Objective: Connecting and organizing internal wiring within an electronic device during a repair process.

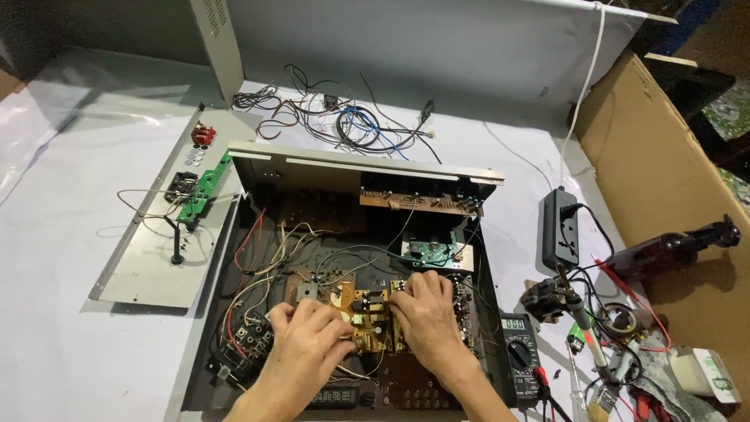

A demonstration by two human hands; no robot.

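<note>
Both hands are pressing on a tan circuit board (367, 312) near the middle of the open case (234, 234): left hand (308, 344) pinching its left edge with curled fingers, right hand (426, 312) flattening close-together fingers to steady it.

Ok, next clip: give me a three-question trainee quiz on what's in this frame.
1. True or false: both hands rest on the tan circuit board inside the open chassis.
2. Which tool lies just right of the chassis? A) multimeter B) hammer C) tape measure
3. Fill in: the small green board lies on the detached ____ panel.

Key
1. True: left hand and right hand both touch it.
2. A, the multimeter.
3. Metal: the metal panel left of the chassis.
</note>
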